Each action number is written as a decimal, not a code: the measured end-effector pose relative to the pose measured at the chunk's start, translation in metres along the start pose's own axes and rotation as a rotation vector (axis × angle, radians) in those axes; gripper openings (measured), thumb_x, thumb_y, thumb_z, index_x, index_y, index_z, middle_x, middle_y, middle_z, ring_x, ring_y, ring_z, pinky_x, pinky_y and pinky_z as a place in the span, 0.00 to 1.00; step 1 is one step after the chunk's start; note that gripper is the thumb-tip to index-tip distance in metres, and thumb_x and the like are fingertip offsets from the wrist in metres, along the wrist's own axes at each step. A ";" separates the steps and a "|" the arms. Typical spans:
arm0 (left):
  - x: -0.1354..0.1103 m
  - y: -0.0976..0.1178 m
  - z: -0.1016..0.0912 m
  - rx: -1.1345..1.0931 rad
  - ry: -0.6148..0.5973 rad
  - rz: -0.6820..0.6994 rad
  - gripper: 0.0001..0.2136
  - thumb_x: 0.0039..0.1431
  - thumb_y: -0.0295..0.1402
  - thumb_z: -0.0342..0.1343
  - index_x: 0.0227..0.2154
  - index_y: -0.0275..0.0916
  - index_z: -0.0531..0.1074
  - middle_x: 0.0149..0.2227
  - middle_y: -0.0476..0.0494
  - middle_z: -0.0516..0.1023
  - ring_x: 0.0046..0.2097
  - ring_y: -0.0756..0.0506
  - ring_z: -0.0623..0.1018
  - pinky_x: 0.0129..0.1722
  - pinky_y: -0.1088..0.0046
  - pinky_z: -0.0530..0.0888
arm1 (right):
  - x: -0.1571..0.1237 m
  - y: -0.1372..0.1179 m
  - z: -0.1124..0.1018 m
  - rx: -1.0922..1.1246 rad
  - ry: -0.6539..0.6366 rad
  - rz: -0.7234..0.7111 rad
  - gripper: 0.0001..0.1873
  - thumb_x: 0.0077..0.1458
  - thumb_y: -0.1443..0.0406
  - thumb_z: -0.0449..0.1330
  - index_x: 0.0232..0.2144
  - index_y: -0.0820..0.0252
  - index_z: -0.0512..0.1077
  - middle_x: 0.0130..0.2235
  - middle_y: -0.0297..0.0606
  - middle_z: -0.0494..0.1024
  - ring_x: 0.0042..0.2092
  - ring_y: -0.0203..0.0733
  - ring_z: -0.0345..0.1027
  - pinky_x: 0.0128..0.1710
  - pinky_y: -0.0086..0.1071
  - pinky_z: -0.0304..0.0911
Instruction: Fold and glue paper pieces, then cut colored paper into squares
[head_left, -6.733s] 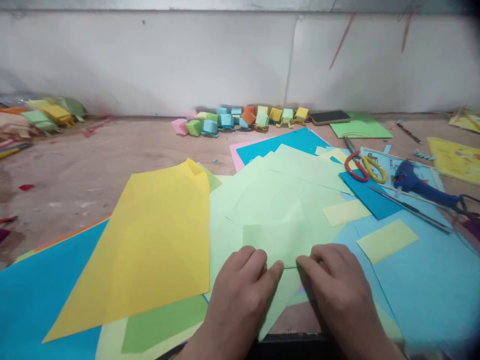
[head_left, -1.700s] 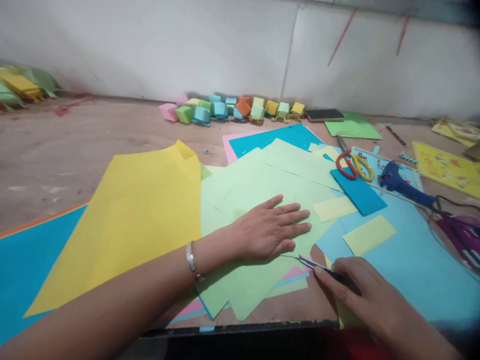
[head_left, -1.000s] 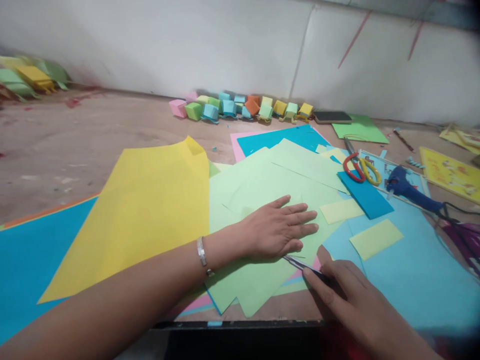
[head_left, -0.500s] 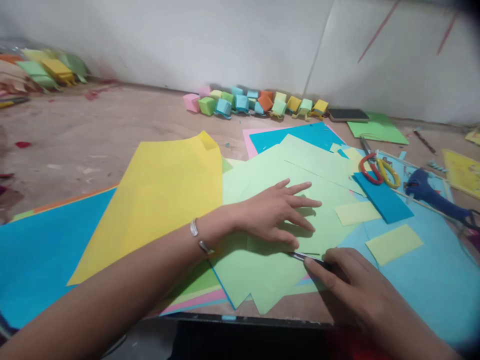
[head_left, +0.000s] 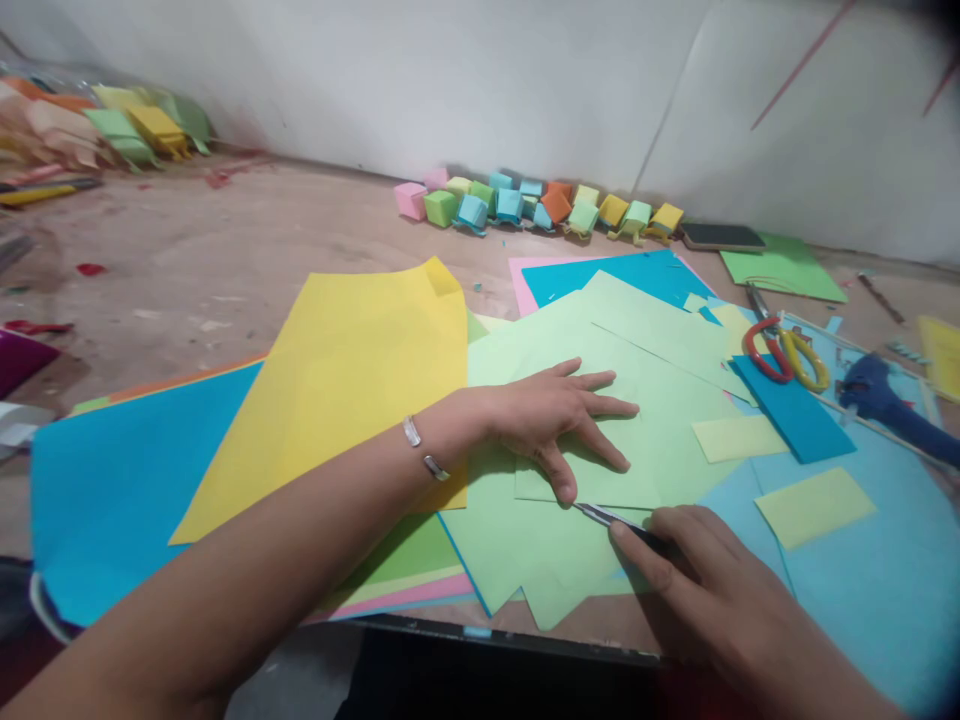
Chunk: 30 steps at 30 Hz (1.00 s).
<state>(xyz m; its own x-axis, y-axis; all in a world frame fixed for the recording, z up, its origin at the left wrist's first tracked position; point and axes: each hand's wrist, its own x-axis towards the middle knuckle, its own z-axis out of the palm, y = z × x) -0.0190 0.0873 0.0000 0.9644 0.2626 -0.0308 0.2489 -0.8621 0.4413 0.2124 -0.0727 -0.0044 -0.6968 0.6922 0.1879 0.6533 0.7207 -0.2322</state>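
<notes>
My left hand [head_left: 551, 415] lies flat with its fingers spread, pressing on a small pale green sheet [head_left: 615, 487]. That sheet rests on a larger pale green sheet [head_left: 517, 555] with a notched lower edge. In my right hand [head_left: 697, 555] is a craft knife [head_left: 604, 515] with a slim metal blade and a dark handle. Its tip meets the small sheet's lower edge, close beside my left thumb. The index finger extends along the handle, and the other fingers curl around it. Under my left forearm lies a large yellow sheet [head_left: 367, 370].
Scissors [head_left: 787, 355] with red and yellow handles and a blue glue gun [head_left: 892, 405] lie at right. Pale yellow paper strips [head_left: 815, 507] are near my right hand. Small folded-paper boxes [head_left: 510, 207] line the wall. A blue sheet [head_left: 142, 480] lies at left.
The view has swung slightly left. My left thumb has drawn back toward the wrist, and the small sheet's lower edge shows more clearly beside the knife tip.
</notes>
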 end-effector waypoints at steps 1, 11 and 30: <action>0.000 0.000 0.000 -0.004 -0.008 0.000 0.29 0.48 0.50 0.66 0.54 0.55 0.72 0.69 0.50 0.56 0.71 0.33 0.45 0.66 0.41 0.43 | 0.001 -0.001 0.001 -0.003 -0.012 -0.003 0.23 0.63 0.73 0.51 0.60 0.63 0.64 0.42 0.46 0.70 0.42 0.45 0.63 0.40 0.37 0.63; 0.001 -0.003 0.000 -0.063 -0.020 0.011 0.26 0.51 0.47 0.66 0.54 0.54 0.73 0.69 0.48 0.56 0.71 0.32 0.44 0.66 0.45 0.40 | 0.021 -0.017 0.010 -0.218 -0.062 -0.026 0.21 0.62 0.71 0.48 0.56 0.60 0.66 0.40 0.45 0.72 0.41 0.47 0.63 0.38 0.39 0.58; 0.000 0.001 -0.002 -0.124 -0.012 -0.034 0.29 0.44 0.45 0.71 0.52 0.52 0.75 0.68 0.45 0.57 0.71 0.32 0.44 0.66 0.44 0.39 | 0.026 -0.034 0.010 -0.045 0.151 0.166 0.12 0.65 0.61 0.51 0.43 0.44 0.73 0.31 0.32 0.74 0.33 0.41 0.65 0.36 0.38 0.58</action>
<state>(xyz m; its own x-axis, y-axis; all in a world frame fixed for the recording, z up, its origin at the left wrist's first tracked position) -0.0185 0.0875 0.0018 0.9567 0.2851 -0.0582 0.2694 -0.7922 0.5476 0.1691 -0.0800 -0.0011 -0.5287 0.7967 0.2926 0.7700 0.5953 -0.2295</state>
